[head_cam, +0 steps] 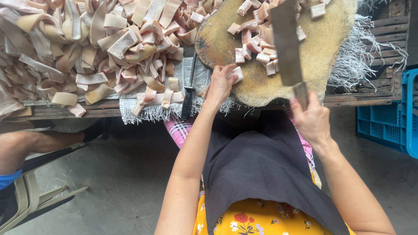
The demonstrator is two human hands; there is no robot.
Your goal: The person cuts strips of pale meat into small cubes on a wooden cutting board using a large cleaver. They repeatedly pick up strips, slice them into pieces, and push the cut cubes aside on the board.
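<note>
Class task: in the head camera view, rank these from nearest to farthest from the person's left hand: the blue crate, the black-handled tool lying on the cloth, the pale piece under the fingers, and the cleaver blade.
1. Pale piece: under the left hand fingers, on the round board.
2. Black-handled tool: just left of the hand, on the cloth.
3. Cleaver blade: to the right, over the board.
4. Blue crate: far right edge.

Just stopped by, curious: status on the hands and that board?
Left hand pinching a pale meat piece on the round board. Right hand gripping the cleaver, blade over cut pieces. Black-handled steel lies beside the board.
</note>
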